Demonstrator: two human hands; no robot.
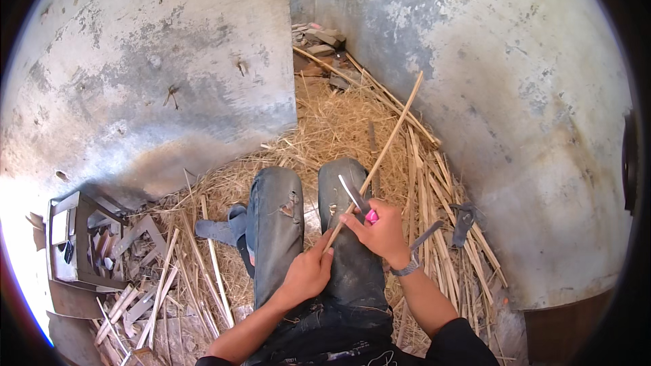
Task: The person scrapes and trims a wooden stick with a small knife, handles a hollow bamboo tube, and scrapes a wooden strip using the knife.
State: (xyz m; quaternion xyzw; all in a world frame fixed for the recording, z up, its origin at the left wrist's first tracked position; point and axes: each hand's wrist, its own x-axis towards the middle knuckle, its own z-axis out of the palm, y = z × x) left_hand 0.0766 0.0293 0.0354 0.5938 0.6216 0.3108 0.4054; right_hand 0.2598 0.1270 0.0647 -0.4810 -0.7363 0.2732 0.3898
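A long pale bamboo strip point(397, 125) slants across my right thigh, its far end reaching up toward the wall on the right. My left hand point(308, 272) is closed round its near end, just above my lap. In my right hand point(384, 232), a knife point(352, 194) with a pink handle is gripped; its curved blade points up and left, against or just beside the strip. The right thumb presses along the strip. A wristwatch point(407, 268) sits on my right wrist. My knees, in worn grey jeans point(278, 210), are under the work.
Thin shavings point(332, 112) cover the floor ahead. Many split strips point(434, 210) lie along the right wall, with a dark sandal point(464, 225) and a dark flat blade point(428, 233) among them. At left stands a wooden frame box point(85, 271) beside scrap wood. Bricks point(322, 37) are piled far back.
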